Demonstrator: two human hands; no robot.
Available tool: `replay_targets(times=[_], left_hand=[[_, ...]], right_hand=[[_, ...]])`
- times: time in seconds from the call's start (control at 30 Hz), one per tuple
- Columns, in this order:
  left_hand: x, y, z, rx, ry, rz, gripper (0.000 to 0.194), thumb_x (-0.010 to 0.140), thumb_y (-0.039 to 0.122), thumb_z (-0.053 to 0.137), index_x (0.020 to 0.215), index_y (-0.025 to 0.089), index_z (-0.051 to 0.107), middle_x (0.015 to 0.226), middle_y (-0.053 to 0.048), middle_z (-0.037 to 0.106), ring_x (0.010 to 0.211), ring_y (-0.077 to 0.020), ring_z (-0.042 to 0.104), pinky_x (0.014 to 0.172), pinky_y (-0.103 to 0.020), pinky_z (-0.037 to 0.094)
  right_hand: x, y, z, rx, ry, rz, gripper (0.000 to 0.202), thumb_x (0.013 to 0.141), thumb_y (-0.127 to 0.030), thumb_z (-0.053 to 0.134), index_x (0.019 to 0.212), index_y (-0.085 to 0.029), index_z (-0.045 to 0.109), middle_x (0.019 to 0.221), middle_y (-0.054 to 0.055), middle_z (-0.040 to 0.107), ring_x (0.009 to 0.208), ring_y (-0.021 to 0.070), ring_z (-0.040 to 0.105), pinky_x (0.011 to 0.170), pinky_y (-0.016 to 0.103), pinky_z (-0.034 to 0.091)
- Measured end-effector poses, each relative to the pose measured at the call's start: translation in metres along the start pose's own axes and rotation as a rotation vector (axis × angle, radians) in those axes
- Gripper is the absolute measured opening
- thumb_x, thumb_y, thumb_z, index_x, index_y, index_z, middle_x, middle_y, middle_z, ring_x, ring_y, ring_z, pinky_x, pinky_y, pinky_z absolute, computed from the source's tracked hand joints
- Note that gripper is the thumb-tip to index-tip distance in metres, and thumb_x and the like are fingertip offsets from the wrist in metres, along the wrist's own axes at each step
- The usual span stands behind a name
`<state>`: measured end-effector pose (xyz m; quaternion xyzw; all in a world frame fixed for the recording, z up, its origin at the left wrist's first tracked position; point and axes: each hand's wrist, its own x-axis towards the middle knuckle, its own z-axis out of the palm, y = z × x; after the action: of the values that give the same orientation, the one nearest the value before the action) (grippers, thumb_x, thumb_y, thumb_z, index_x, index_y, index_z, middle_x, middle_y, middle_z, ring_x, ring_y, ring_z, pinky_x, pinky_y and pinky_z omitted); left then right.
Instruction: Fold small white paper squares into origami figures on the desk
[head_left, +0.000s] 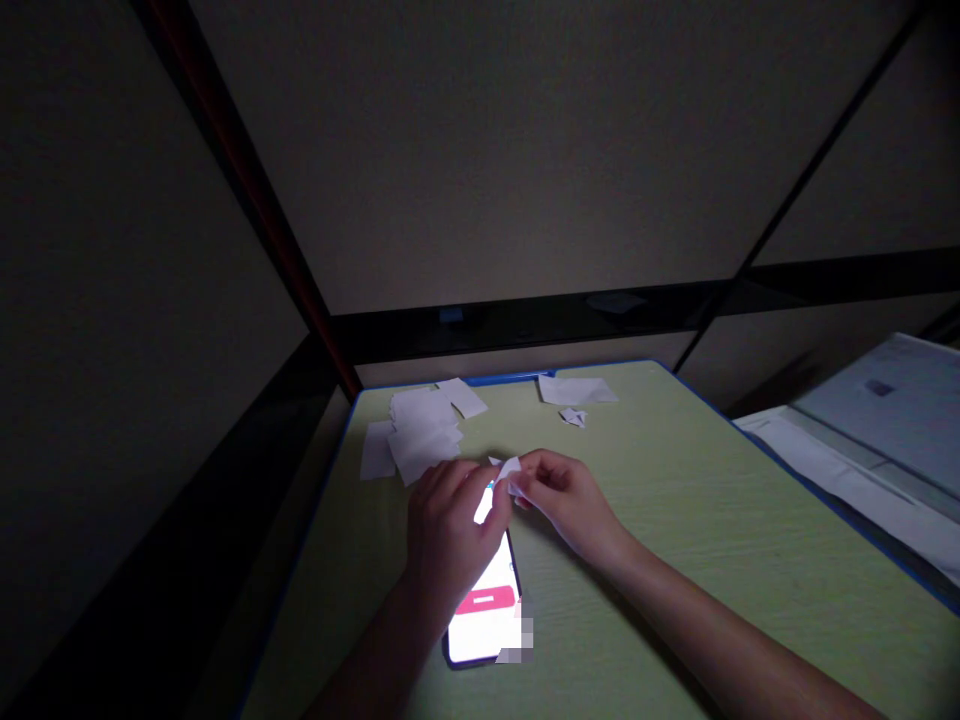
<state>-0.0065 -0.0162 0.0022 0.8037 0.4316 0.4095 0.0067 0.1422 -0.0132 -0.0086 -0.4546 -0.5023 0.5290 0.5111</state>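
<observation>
A small folded piece of white paper (508, 468) is pinched between my two hands above the table. My left hand (454, 515) grips its left side with thumb and fingers, the back of the hand turned up. From the other side my right hand (559, 490) holds it with thumb and forefinger. Beneath the left hand lies a phone (487, 635) with a bright white screen and a red bar; the hand covers part of it. A small folded paper piece (573, 417) rests beyond the right hand.
Loose white paper sheets (424, 425) overlap at the table's far left. Another flat sheet (577, 389) lies near the far edge. The light green table (712, 520) has a blue rim. At right, a pale panel-like object (885, 400) stands beside it. A wall rises behind.
</observation>
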Motion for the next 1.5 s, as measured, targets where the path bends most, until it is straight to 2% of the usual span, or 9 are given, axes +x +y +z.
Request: replay_targets(times=[0.13,0.37,0.57,0.77,0.87,1.0,1.13,1.23,1.5], left_hand=[[0.0,0.003,0.001,-0.203,-0.016,-0.084,0.015,0.081,0.014,0.049,0.086,0.016,0.063,0.079,-0.006,0.063,0.076,-0.0158,0.056,0.07,-0.028,0.043],[0.002,0.003,0.01,-0.412,-0.03,-0.387,0.01,0.077,0.02,0.056,0.082,0.016,0.064,0.073,-0.002,0.063,0.061,-0.0114,0.053,0.056,-0.022,0.041],[0.003,0.0,0.015,-0.583,-0.072,-0.593,0.011,0.073,0.026,0.06,0.075,0.016,0.061,0.067,-0.001,0.062,0.062,-0.0128,0.055,0.057,-0.022,0.041],[0.005,-0.001,0.015,-0.807,-0.038,-0.657,0.019,0.071,0.026,0.063,0.084,0.016,0.055,0.079,-0.002,0.062,0.073,-0.0138,0.058,0.063,-0.023,0.044],[0.006,0.001,0.013,-0.898,-0.118,-0.739,0.026,0.072,0.029,0.061,0.093,0.014,0.058,0.08,-0.005,0.064,0.07,-0.0144,0.059,0.058,-0.023,0.044],[0.007,0.002,0.012,-0.965,-0.176,-0.824,0.026,0.073,0.033,0.06,0.088,0.012,0.059,0.071,-0.003,0.063,0.056,-0.0108,0.056,0.049,-0.02,0.039],[0.007,0.001,0.012,-1.049,-0.125,-0.86,0.026,0.07,0.032,0.064,0.087,0.014,0.056,0.072,-0.001,0.063,0.057,-0.0103,0.057,0.05,-0.021,0.04],[0.006,0.001,0.013,-1.081,-0.138,-0.859,0.03,0.069,0.031,0.065,0.093,0.013,0.058,0.073,-0.002,0.062,0.057,-0.0102,0.056,0.052,-0.021,0.04],[0.005,0.001,0.014,-1.162,-0.159,-0.893,0.029,0.071,0.036,0.064,0.087,0.012,0.063,0.07,-0.003,0.061,0.06,-0.0107,0.054,0.054,-0.021,0.039]], right_hand=[[0.002,0.001,-0.002,0.015,-0.009,0.003,0.025,0.068,-0.038,0.066,0.065,-0.015,0.056,0.057,-0.003,0.052,0.051,0.0094,0.044,0.051,0.024,0.033],[0.001,-0.003,-0.005,-0.006,-0.026,-0.007,0.025,0.069,-0.039,0.065,0.066,-0.015,0.057,0.058,-0.003,0.053,0.052,0.0096,0.045,0.052,0.024,0.034],[0.0,-0.006,-0.004,0.006,-0.066,-0.023,0.025,0.07,-0.037,0.066,0.07,-0.014,0.058,0.059,-0.003,0.053,0.053,0.0089,0.045,0.052,0.023,0.034],[0.001,-0.008,-0.006,0.006,-0.091,-0.035,0.026,0.071,-0.04,0.065,0.072,-0.015,0.058,0.056,-0.003,0.051,0.051,0.0093,0.044,0.051,0.024,0.032],[0.0,-0.01,-0.007,0.001,-0.106,-0.038,0.026,0.072,-0.04,0.064,0.072,-0.015,0.059,0.055,-0.004,0.051,0.051,0.0091,0.043,0.051,0.024,0.032],[0.0,-0.01,-0.008,-0.002,-0.109,-0.038,0.025,0.073,-0.039,0.064,0.073,-0.014,0.059,0.055,-0.004,0.05,0.051,0.0087,0.042,0.05,0.024,0.031],[0.0,-0.01,-0.007,0.001,-0.115,-0.036,0.025,0.073,-0.039,0.064,0.073,-0.014,0.059,0.055,-0.004,0.049,0.05,0.0086,0.041,0.049,0.024,0.03],[0.0,-0.01,-0.007,-0.002,-0.118,-0.038,0.025,0.073,-0.039,0.063,0.075,-0.014,0.06,0.057,-0.004,0.05,0.051,0.0089,0.042,0.05,0.024,0.031],[-0.001,-0.013,-0.008,-0.01,-0.133,-0.048,0.024,0.075,-0.039,0.061,0.077,-0.015,0.061,0.058,-0.002,0.052,0.051,0.009,0.042,0.05,0.024,0.032]])
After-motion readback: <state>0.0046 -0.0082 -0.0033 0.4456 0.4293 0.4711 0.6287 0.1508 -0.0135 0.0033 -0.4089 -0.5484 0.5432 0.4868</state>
